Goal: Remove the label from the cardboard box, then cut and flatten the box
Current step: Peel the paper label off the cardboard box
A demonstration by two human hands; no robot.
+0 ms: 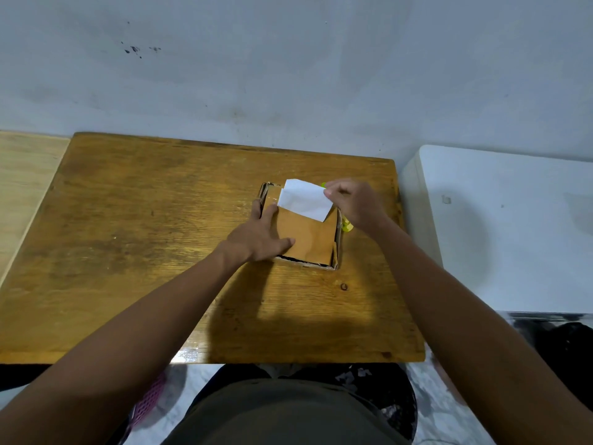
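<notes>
A small brown cardboard box [306,240] lies on the wooden table [144,239], right of centre. My left hand [256,237] presses on the box's left side, fingers wrapped over its left edge. My right hand [354,205] pinches the right corner of a white label [305,200], which is lifted and partly peeled off the box's far top face. A yellow-green tool [347,225] lies beside the box on its right, mostly hidden under my right hand.
A white appliance top [513,226] stands right of the table. A pale wooden surface [22,187] adjoins the table on the left. A grey wall rises just behind the table. A pink item [150,399] lies on the floor below.
</notes>
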